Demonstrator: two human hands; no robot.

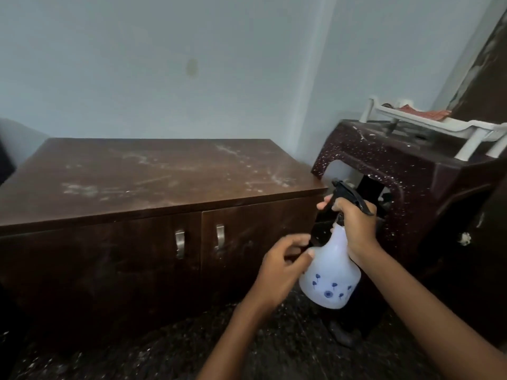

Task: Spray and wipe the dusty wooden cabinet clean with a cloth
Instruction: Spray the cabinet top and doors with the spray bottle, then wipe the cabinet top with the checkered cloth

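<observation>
1. Pale blue walls (164, 64) closed off the far side of the room, with one small brownish stain high on the plaster.
2. Against that wall stood the wooden cabinet (153, 171), dark brown, its flat top smeared with whitish dust streaks and patches.
3. Two doors faced the near side, each with a metal handle (180, 244) close to the centre seam.
4. To the right of the cabinet sat a dark maroon plastic stool (406, 171), speckled with white flecks.
5. On the stool rested a white plastic rack (450, 124) with something red lying on it.
6. At the near right, in front of the cabinet's right corner, a spray bottle (332, 272) was held in the air: translucent white body with small blue flowers printed on it, black trigger head on top.
7. The right hand (354, 223) was closed around the bottle's neck, just under the trigger head.
8. The left hand (282, 267) was loosely curled, with its thumb touching the bottle's left shoulder; whether it truly gripped, I could not tell.
9. Dark speckled floor (192, 346) lay below both forearms.
</observation>
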